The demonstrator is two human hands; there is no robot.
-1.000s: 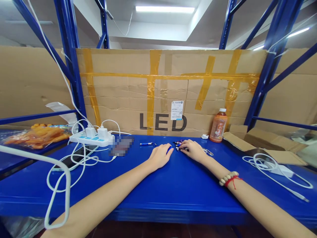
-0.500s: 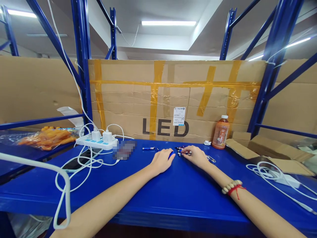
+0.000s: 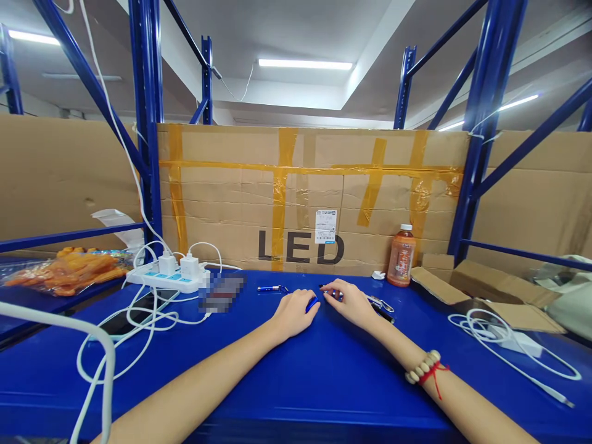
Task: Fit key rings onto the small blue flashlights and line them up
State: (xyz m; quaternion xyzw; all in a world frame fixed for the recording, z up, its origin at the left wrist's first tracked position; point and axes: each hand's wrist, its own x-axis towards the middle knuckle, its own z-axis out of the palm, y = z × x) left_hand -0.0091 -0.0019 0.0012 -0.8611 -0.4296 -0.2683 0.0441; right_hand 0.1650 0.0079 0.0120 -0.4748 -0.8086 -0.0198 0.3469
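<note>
My left hand (image 3: pixel 295 312) rests on the blue table with its fingers curled round a small glossy blue object (image 3: pixel 312 304), whose kind I cannot tell. Just to the right, my right hand (image 3: pixel 350 302) is bent over small dark and shiny pieces (image 3: pixel 333 295). Its thumb and fingers close on them, and they are mostly hidden. Beside the right wrist lie a silver clip (image 3: pixel 382 303) shaped like a carabiner and a black piece partly under the hand. Behind my left hand is a slim blue metal cylinder (image 3: pixel 271 288) with a cord, like a small keychain flashlight.
A white power strip (image 3: pixel 161 279) with plugs and looping cables stands at left, near a phone (image 3: pixel 134 316) and a blurred-out item (image 3: pixel 224 293). An orange drink bottle (image 3: pixel 401 256), an opened carton (image 3: pixel 481 287) and a coiled white cable (image 3: pixel 490 333) are at right. Cardboard (image 3: pixel 222 203) walls the back.
The whole view has shifted slightly. My right hand has moved a little over the small pieces, and a black piece now shows beside its wrist. My left hand keeps the blue object.
</note>
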